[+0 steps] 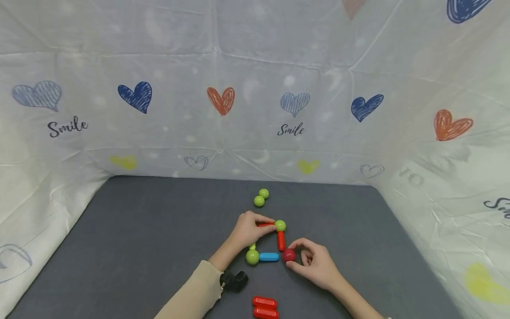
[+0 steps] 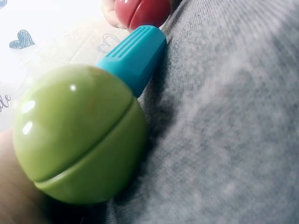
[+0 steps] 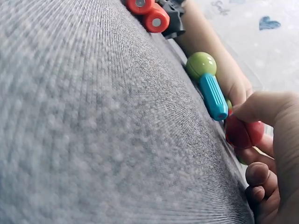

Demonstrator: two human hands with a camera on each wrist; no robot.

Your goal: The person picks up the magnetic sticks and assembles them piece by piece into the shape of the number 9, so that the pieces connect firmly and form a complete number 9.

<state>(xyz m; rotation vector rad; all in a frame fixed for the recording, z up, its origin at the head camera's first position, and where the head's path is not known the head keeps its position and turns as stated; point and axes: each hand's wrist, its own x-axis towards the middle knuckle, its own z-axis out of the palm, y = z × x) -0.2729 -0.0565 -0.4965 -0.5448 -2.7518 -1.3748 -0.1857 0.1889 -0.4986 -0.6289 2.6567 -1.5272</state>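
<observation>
Loose red rods: two, side by side at the near end of the dark grey surface.
Right hand: thumb and forefinger pinch the red ball; remaining fingers curled in.
Red ball: near right corner of a four-sided outline, just beside the blue rod and the right-hand red rod; contact cannot be told.
Near green ball: near left corner, at the blue rod's left end.
Yellow-green rod: leads away from that ball; far end hidden by the left hand.
Left hand: pinches the far red rod, fingertips at the far green ball.
Far green ball: far right corner, meeting two red rods.
Loose green balls: two, close together, beyond the outline.
Left wrist: black device, beige sleeve.
Backdrop: pale sheet, printed hearts, "Smile".
</observation>
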